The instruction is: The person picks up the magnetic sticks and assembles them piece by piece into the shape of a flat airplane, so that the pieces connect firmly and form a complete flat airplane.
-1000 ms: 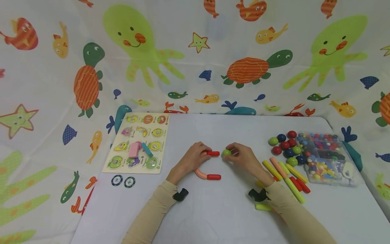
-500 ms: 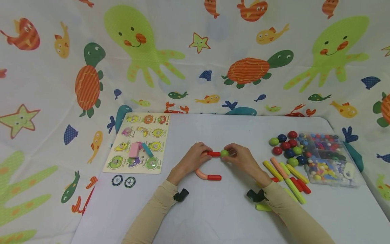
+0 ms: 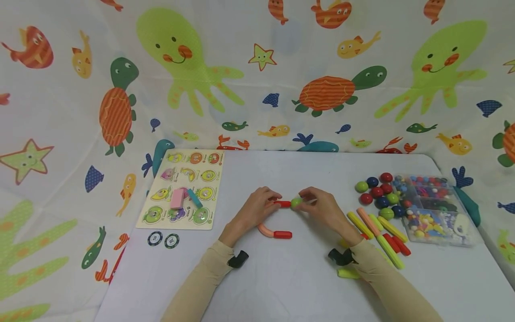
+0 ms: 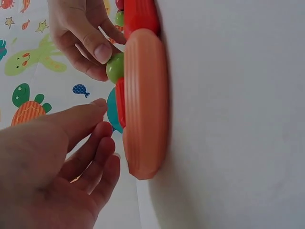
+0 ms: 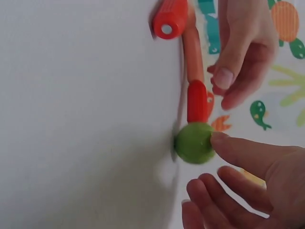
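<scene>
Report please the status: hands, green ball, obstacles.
Left hand near curved orange piece, empty. Right hand at green ball. Ball against red stick. No obstruction seen.

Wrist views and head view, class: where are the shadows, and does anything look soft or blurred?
Left wrist view: a soft shadow falls on the white tabletop along the peach curved piece. Right wrist view: a broad, faint shadow spreads lower left of the green ball; the printed cloth looks soft. Head view: fairly even light, prints mostly clear.
</scene>
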A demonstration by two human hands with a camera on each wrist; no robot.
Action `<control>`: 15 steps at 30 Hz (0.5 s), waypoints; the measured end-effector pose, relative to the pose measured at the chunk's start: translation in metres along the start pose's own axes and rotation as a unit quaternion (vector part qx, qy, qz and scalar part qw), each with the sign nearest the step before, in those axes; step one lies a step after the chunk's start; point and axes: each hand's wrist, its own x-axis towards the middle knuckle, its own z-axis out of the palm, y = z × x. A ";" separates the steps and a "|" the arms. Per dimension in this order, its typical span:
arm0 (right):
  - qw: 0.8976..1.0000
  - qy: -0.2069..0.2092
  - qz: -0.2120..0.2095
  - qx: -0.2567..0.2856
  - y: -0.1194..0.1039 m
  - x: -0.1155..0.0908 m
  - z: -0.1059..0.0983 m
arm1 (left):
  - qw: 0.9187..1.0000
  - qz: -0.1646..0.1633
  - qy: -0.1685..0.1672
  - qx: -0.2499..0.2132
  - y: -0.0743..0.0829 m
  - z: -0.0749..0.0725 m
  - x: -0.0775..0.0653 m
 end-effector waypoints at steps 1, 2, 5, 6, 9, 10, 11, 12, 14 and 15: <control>1.000 0.003 0.004 0.001 0.001 0.000 -0.003 | 1.000 0.003 0.004 -0.003 0.002 0.000 0.000; 1.000 0.006 0.010 0.004 0.003 -0.001 -0.007 | 1.000 0.006 0.008 -0.004 0.003 -0.001 -0.001; 0.999 0.020 0.024 0.010 0.009 -0.002 -0.019 | 1.000 0.015 0.016 -0.008 0.005 -0.001 -0.002; 0.999 0.026 0.027 0.009 0.011 -0.003 -0.023 | 1.000 0.017 0.018 -0.011 0.006 -0.001 -0.003; 0.998 0.052 0.034 0.005 0.021 -0.006 -0.036 | 0.999 0.027 0.022 -0.019 0.008 -0.001 -0.005; 0.997 0.063 0.035 0.004 0.025 -0.008 -0.040 | 0.999 0.030 0.022 -0.022 0.009 -0.001 -0.006; 0.997 0.072 0.038 0.001 0.029 -0.010 -0.044 | 0.999 0.034 0.021 -0.024 0.009 -0.001 -0.006; 0.996 0.081 0.041 -0.001 0.034 -0.013 -0.048 | 0.999 0.039 0.020 -0.029 0.010 -0.001 -0.007; 0.994 0.102 0.047 -0.012 0.042 -0.018 -0.056 | 0.998 0.045 0.015 -0.039 0.010 0.000 -0.009; 0.992 0.114 0.049 -0.016 0.046 -0.021 -0.060 | 0.998 0.047 0.011 -0.044 0.010 0.001 -0.009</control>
